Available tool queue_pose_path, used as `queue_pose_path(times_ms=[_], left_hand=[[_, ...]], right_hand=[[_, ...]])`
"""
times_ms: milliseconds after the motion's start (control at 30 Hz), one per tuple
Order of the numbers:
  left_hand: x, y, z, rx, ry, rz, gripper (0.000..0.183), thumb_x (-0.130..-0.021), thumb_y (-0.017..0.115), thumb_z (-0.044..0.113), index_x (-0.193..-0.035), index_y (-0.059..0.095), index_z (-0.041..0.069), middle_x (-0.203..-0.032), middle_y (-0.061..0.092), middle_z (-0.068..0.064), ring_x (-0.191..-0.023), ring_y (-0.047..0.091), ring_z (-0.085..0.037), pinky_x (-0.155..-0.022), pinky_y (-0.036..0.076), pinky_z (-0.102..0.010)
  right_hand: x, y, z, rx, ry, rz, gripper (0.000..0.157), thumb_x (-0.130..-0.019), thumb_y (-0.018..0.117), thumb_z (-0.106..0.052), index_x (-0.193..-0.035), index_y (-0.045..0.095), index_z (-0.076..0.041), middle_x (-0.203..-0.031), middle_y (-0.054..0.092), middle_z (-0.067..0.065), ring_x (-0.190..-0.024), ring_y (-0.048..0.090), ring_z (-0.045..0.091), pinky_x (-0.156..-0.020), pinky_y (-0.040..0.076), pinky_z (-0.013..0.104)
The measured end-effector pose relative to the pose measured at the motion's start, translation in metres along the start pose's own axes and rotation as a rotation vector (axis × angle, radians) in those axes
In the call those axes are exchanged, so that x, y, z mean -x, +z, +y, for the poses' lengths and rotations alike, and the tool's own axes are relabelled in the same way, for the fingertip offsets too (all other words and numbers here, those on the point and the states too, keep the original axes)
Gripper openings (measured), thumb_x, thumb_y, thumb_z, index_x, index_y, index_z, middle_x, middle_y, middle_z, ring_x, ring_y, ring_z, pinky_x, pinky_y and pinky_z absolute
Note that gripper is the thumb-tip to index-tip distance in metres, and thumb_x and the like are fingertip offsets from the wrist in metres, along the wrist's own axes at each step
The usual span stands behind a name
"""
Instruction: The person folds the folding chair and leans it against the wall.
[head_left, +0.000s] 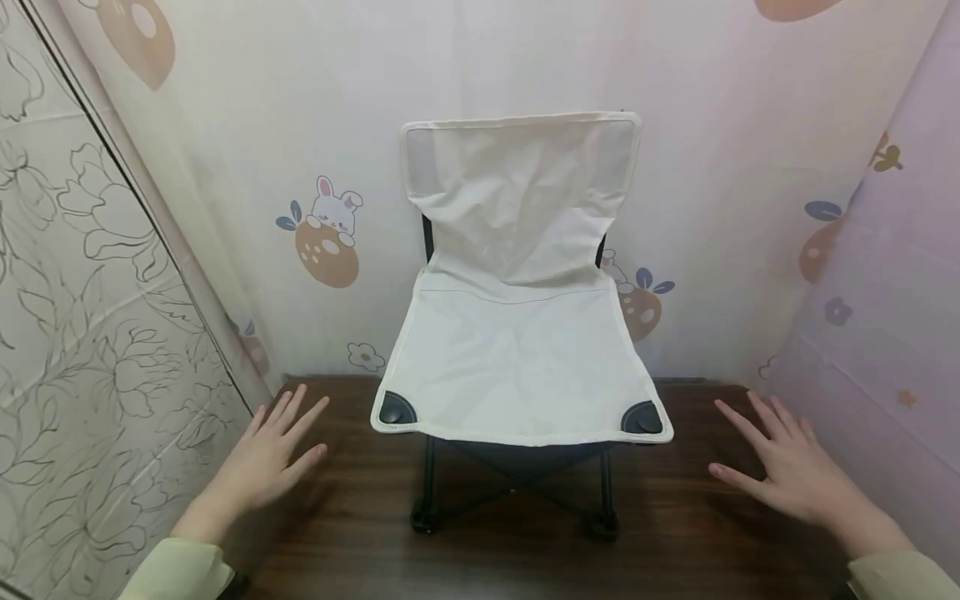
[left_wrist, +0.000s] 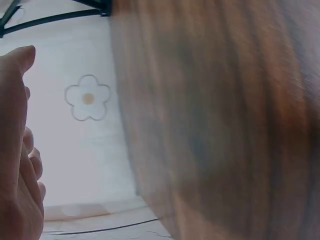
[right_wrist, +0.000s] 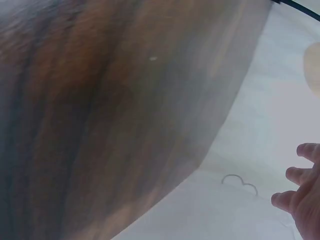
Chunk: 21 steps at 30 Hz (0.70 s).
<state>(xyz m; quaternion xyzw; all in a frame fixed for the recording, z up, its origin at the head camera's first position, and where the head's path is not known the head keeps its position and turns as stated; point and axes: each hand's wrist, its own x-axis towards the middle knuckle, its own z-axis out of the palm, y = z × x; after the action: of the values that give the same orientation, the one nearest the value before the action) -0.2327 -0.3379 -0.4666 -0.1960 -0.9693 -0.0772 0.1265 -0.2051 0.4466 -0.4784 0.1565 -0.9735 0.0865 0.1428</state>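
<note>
A folding chair with white fabric and a dark metal frame stands unfolded in the middle of the head view, its seat facing me. Black corner patches mark the front of the seat, and the crossed legs rest on the dark wooden table. To the chair's left my left hand hovers with fingers spread, apart from it. My right hand is held likewise on the right side, fingers spread and holding nothing. In the left wrist view part of the dark frame shows at the top.
A pale curtain printed with rabbits and carrots hangs right behind the chair. On the left is a white panel with line-drawn flowers and a black edge line. Another pale curtain closes off the right side.
</note>
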Motion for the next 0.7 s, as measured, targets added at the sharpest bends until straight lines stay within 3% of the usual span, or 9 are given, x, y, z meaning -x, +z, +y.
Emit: queue_pose_path(times_ms=[200, 300, 467, 567, 700], left_hand=[[-0.006, -0.016, 0.007, 0.018, 0.06, 0.103, 0.072, -0.11, 0.063, 0.048, -0.172, 0.036, 0.027, -0.179, 0.024, -0.019, -0.158, 0.033, -0.052, -0.129, 0.02, -0.069], [-0.011, -0.027, 0.014, 0.029, 0.115, 0.184, 0.071, -0.108, 0.069, 0.04, -0.17, 0.041, 0.025, -0.176, 0.03, -0.021, -0.154, 0.04, -0.052, -0.125, 0.029, -0.069], [-0.022, -0.038, 0.025, 0.058, 0.203, 0.331, 0.07, -0.1, 0.076, 0.023, -0.164, 0.051, 0.015, -0.171, 0.039, -0.025, -0.146, 0.051, -0.052, -0.114, 0.043, -0.072], [-0.027, -0.043, 0.033, 0.115, 0.224, 0.418, 0.066, -0.095, 0.079, 0.017, -0.157, 0.059, 0.01, -0.168, 0.044, -0.025, -0.141, 0.055, -0.052, -0.108, 0.046, -0.073], [-0.035, -0.047, 0.044, 0.18, 0.222, 0.514, 0.058, -0.092, 0.08, 0.016, -0.147, 0.065, 0.006, -0.166, 0.046, -0.025, -0.137, 0.054, -0.053, -0.106, 0.045, -0.074]], right_hand=[[-0.007, -0.006, -0.002, -0.013, 0.006, 0.052, 0.111, -0.091, 0.084, -0.056, -0.177, 0.018, -0.03, -0.175, 0.014, 0.036, -0.156, 0.012, 0.068, -0.115, -0.001, 0.09], [-0.011, -0.01, -0.006, -0.026, -0.004, 0.088, 0.113, -0.089, 0.087, -0.054, -0.176, 0.02, -0.028, -0.174, 0.017, 0.036, -0.157, 0.013, 0.065, -0.118, -0.002, 0.087], [-0.015, -0.019, -0.016, -0.085, -0.011, 0.135, 0.109, -0.089, 0.089, -0.048, -0.175, 0.026, -0.026, -0.171, 0.025, 0.034, -0.156, 0.019, 0.062, -0.122, 0.007, 0.083], [-0.019, -0.024, -0.023, -0.142, -0.022, 0.167, 0.102, -0.09, 0.089, -0.04, -0.173, 0.032, -0.023, -0.167, 0.034, 0.033, -0.15, 0.028, 0.062, -0.121, 0.015, 0.083], [-0.026, -0.032, -0.033, -0.228, -0.057, 0.214, 0.095, -0.091, 0.088, -0.028, -0.171, 0.037, -0.02, -0.162, 0.042, 0.029, -0.144, 0.035, 0.061, -0.126, 0.018, 0.074]])
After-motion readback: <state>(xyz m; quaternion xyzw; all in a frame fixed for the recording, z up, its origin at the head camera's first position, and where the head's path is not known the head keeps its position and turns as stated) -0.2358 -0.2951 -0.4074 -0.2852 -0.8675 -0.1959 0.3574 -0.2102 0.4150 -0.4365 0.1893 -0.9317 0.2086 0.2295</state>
